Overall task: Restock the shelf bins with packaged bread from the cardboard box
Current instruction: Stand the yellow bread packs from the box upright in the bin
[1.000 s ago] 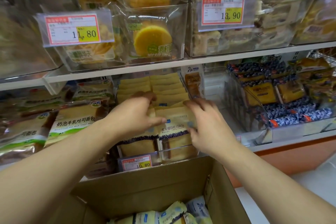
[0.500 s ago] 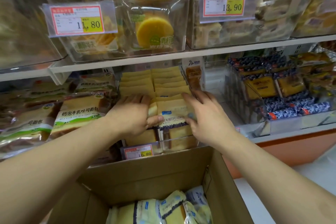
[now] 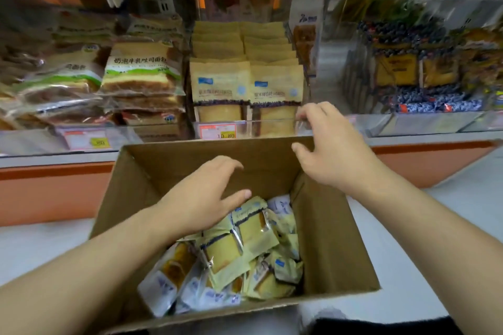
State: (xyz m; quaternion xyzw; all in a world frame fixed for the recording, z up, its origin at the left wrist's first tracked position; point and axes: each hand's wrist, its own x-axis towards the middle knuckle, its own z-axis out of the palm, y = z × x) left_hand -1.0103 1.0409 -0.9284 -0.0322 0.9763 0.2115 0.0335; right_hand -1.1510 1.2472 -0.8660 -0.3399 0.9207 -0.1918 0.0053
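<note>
Both empty, fingers loosely spread: left hand [image 3: 201, 198] above glossy yellow bread packets [image 3: 245, 242] in the brown cardboard box [image 3: 332, 247], right hand [image 3: 330, 149] near the clear plastic shelf bin [image 3: 272, 128].

Both bare forearms reach forward, palms down. The left hand [image 3: 202, 198] is lower, its fingers loosely spread and holding nothing. The right hand [image 3: 330, 144] is higher and farther forward, fingers relaxed and slightly curled.

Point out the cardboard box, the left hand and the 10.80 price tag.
cardboard box [image 3: 337, 239]: head view, bare inner right wall.
left hand [image 3: 201, 198]: head view, back of the hand.
10.80 price tag [image 3: 217, 131]: head view, middle of the label.
</note>
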